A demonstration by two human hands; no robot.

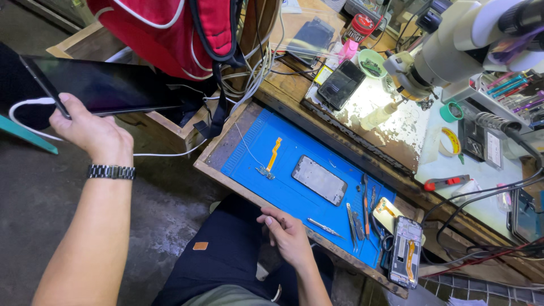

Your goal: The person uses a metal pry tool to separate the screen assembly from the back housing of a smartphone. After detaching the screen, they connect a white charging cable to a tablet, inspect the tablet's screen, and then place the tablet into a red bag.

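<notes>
A cluttered repair surface [391, 136] fills my view, with a blue mat [294, 170] on a pull-out tray and a microscope [453, 51] over the far side. My left hand [90, 130] is out to the side, closed around the edge of a dark tablet [107, 85] held above the floor. My right hand [289, 232] rests at the mat's near edge, fingers curled, pinching a thin tool. A phone frame [319, 179] lies mid-mat, tweezers [324, 227] just beside my right hand.
</notes>
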